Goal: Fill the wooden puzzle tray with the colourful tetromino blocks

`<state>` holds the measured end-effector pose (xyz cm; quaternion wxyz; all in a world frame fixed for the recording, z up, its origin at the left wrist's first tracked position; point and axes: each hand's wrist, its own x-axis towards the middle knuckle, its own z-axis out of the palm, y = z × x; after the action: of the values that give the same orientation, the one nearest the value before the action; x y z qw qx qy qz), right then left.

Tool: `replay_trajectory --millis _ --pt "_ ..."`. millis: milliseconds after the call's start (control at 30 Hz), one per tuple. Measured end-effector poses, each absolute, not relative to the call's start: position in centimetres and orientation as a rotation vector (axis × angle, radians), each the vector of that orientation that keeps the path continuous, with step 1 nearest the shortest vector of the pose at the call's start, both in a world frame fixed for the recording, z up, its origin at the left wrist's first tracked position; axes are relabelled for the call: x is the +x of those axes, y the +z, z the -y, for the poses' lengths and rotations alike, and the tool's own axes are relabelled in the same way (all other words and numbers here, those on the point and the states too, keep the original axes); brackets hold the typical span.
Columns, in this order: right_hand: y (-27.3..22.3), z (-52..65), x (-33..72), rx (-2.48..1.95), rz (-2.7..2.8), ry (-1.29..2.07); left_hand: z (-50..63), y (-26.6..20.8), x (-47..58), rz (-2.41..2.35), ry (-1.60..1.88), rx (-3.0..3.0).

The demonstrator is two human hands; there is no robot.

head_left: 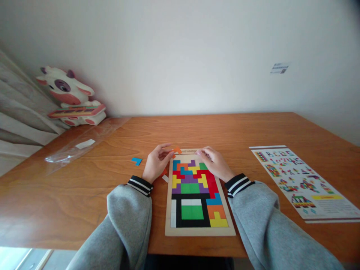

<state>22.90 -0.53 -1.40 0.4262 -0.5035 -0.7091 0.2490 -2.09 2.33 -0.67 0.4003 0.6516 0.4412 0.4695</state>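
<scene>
My left hand point(159, 161) pinches an orange puzzle piece point(177, 150) over the top left corner of a wooden puzzle board point(168, 221). Coloured block pieces fill most of the board, among them a green block point(192, 212) framed in black. At the board's top right, my right hand point(215, 162) has its fingers curled together, fingertips by the top rim; anything between them is hidden. A white piece point(165, 178) and a partly covered red-orange piece point(164, 173) lie beside the board, below my left hand. Farther left rests a loose blue piece point(137, 161).
A printed pattern sheet point(306, 183) lies on the wooden table point(225, 131) at the right. At the back left stand a cow-shaped toy keyboard point(73, 97) and a clear plastic bag point(84, 144). A curtain point(22, 112) hangs at the left, and a wall closes off the back.
</scene>
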Motion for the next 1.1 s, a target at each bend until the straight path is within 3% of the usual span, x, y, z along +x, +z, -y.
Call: replay_trajectory --millis 233,433,633,1100 --pt "-1.5 0.4 22.9 -1.264 1.802 0.582 -3.9 -0.7 -2.0 -1.305 0.865 2.158" --pt "-1.4 0.4 22.9 -1.264 1.817 0.588 -3.6 -0.4 -2.1 -1.098 1.032 2.518" --pt "-1.2 0.6 22.9 -1.272 1.798 0.601 -2.0 0.3 -2.6 -0.817 0.83 2.784" --pt "-1.3 0.6 23.0 -1.268 1.842 0.586 -1.5 -0.1 -2.6 -0.913 0.773 2.751"
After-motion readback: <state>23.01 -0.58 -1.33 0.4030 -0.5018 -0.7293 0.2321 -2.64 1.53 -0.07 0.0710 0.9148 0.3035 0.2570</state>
